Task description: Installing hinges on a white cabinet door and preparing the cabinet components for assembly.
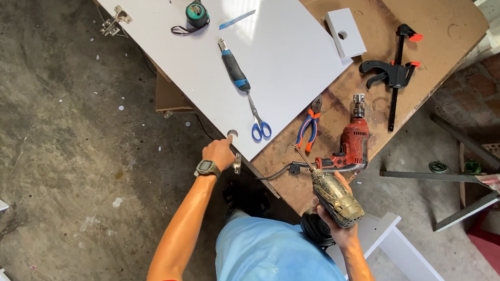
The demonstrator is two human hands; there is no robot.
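White laminate panel point(278, 44) lies stiff and slick on the workbench point(428, 5); the left hand point(220, 154) pinches a small metal hinge point(237, 163) against its near edge. The right hand point(341, 222) wraps tight around a heavy-looking cordless driver point(335, 196), best gripped by its handle.

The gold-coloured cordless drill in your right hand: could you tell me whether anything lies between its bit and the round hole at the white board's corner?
Nothing visible does. The gold-coloured cordless drill points toward the round hole; only the board's bare edge lies between. The blue-handled scissors lie beside that line.
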